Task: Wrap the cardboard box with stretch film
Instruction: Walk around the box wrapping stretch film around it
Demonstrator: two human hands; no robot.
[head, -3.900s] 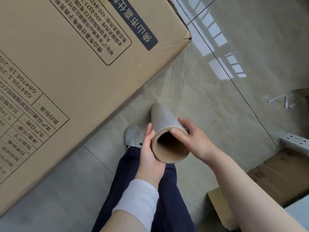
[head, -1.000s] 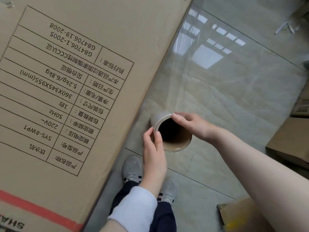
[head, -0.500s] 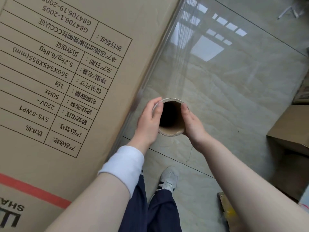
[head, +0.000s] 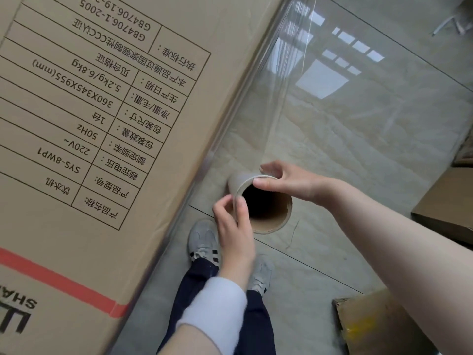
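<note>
A tall cardboard box (head: 107, 129) with a printed black label table and a red stripe fills the left side. I look down the open end of the stretch film roll (head: 266, 208), a brown cardboard core held upright beside the box. My left hand (head: 234, 226) pinches the roll's near-left rim with thumb and fingers. From the far side, my right hand (head: 289, 179) grips the rim, its thumb on the edge. A clear sheet of film (head: 284, 98) stretches from the roll up along the box's right edge.
Glossy grey floor tiles (head: 371, 139) lie to the right, reflecting a window. Flat cardboard pieces sit at the right edge (head: 445, 201) and the bottom right (head: 371, 324). My grey shoes (head: 204, 242) and dark trousers are below the roll.
Both hands have shifted on the roll's rim: the left now pinches the near-left edge, the right reaches over the far edge. The roll sits a little lower and nearer my feet.
</note>
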